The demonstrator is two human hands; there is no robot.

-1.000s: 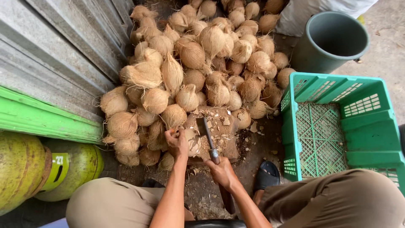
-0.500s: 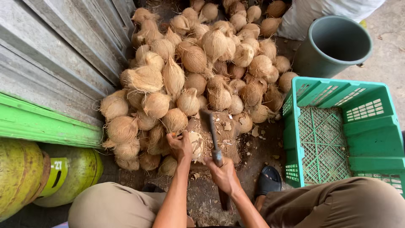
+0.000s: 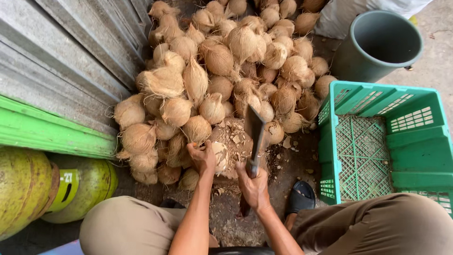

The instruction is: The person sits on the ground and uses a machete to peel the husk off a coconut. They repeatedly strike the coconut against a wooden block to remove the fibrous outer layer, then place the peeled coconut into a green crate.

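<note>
A pale, partly husked round coconut (image 3: pixel 220 156) is sitting on the chip-strewn wooden chopping block (image 3: pixel 236 141), the left hand (image 3: pixel 203 158) gripping it, while the right hand (image 3: pixel 255 186) is clenching a dark steel cleaver (image 3: pixel 255 132), beside the green plastic crate (image 3: pixel 377 156).

Husked coconut (image 3: pixel 221 157): pale, fibrous, resting on chopping block; cleaver (image 3: pixel 255 137): dark broad blade raised upright just beside it.

Even, soft daylight, bright, no glare. Faint shadows under coconuts (image 3: pixel 226 71) and inside bucket (image 3: pixel 384 40). Sharp centre; slight motion blur on blade (image 3: pixel 255 134). Wide-angle bending at edges.
</note>
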